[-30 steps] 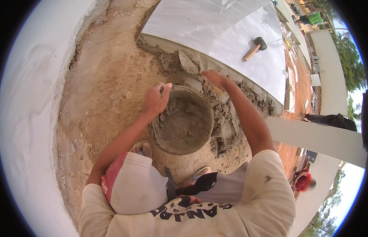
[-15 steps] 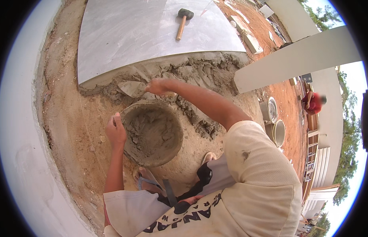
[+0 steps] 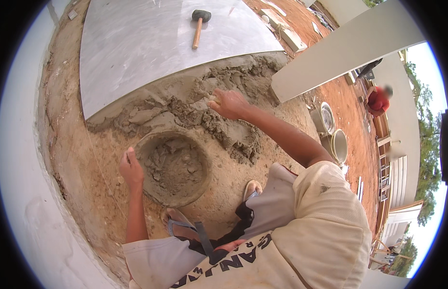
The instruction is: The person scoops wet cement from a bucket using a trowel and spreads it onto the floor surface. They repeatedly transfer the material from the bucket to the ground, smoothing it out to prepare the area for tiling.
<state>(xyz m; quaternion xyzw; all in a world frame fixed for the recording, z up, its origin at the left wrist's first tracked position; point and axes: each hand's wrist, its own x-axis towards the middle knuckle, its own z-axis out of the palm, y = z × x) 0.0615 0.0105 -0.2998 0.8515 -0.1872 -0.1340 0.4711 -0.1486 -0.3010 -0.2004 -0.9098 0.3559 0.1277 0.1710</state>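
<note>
Left hand (image 3: 131, 169): gripping the rim of a round, grey, mortar-caked bucket (image 3: 208, 166) standing on the ground; steady bracing probably helping. Right hand (image 3: 229, 104): hovering, fingers curling, over lumpy grey mortar (image 3: 238, 138); cannot tell whether gripping anything.

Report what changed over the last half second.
The right hand moved right along the mortar, from beyond the bucket to past its right side; whether it still holds the trowel is unclear. The left hand stayed at the bucket's rim, the mallet on the grey slab.
</note>
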